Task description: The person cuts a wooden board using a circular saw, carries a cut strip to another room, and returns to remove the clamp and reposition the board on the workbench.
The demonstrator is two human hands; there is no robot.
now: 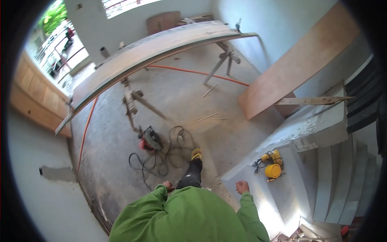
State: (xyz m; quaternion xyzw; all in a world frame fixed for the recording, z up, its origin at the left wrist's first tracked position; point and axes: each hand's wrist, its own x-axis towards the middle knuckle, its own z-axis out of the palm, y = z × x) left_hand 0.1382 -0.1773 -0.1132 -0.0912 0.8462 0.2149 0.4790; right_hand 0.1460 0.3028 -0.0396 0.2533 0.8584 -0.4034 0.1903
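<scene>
My left hand (168, 186) hangs low beside my dark trouser leg, its fingers curled; whether it holds anything is too small to tell. To the right, my right hand (242, 186) is closed in a loose fist, with nothing visible in it, over the edge of the pale steps. A yellow power tool (273, 171) with a black cord lies on a step right of that hand. On the floor ahead and to the left rests a red and dark circular saw (150, 140) beside its loosely coiled black cable (164, 165).
A long board (149, 50) spans wooden trestles (224, 60) ahead. A plywood sheet (298, 60) leans on the right wall. An orange cord (197, 72) crosses the floor among wood strips (206, 117). Stairs (325, 177) lie right; a wooden door (38, 94) stands left.
</scene>
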